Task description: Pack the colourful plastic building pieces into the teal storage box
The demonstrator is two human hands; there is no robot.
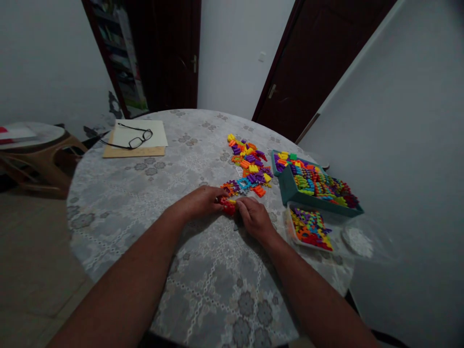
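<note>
My left hand [200, 202] and my right hand [254, 218] meet near the middle of the round table [152, 193]. Both pinch a small red toy piece [228, 207] between their fingertips. Just beyond them a pile of colourful plastic pieces [249, 166] is spread on the tablecloth, in orange, purple, yellow and blue.
A teal box [290, 191] full of coloured pieces stands at the right, with a clear tray [310, 228] of more pieces in front of it. Black glasses [136, 140] lie on papers at the far left. Dark doors and a low side table stand behind.
</note>
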